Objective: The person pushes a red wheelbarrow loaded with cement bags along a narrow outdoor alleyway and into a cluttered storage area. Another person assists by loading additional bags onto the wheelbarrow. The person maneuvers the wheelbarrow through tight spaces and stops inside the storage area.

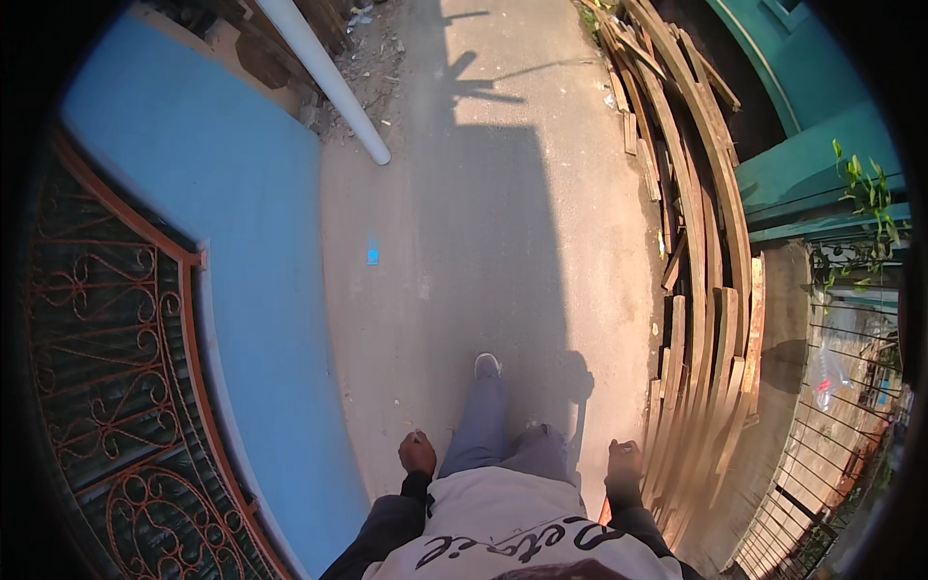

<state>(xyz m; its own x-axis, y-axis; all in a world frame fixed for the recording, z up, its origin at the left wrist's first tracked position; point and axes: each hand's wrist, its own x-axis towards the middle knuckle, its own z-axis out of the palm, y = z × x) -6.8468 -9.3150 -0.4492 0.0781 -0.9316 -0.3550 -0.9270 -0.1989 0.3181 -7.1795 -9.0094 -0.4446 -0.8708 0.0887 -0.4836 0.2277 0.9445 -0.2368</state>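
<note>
A paved lane (483, 222) runs from near to far through the middle, its left part largely in shade and a strip on its right in sun. A blue wall (251, 242) borders it on the left, and farther left a gate (106, 319) carries reddish-brown metal scrollwork. Along the right edge of the lane lie long wooden planks (701, 251) in a loose pile, stretching from the far end to beside the person's right arm, with shorter boards among them. Beyond the planks, far right, is a green wall (822, 126); nearer on that side is a wire mesh fence (822, 435). The person wears a light top (512, 512) with dark lettering, dark sleeves and grey-blue trousers (483, 425). A pale pole (333, 92) slants in at the far left, and a leafy plant (870, 193) hangs at the far right. The left hand (418, 452) is between the trousers and the blue wall, its fingers folded toward the palm. The right hand (624, 460) is near the planks, to their left; it is blurred, and I cannot tell whether its fingers are closed or loose. One light shoe (487, 365) shows ahead of the trousers, and a small blue patch (372, 253) is on the lane's left side.
</note>
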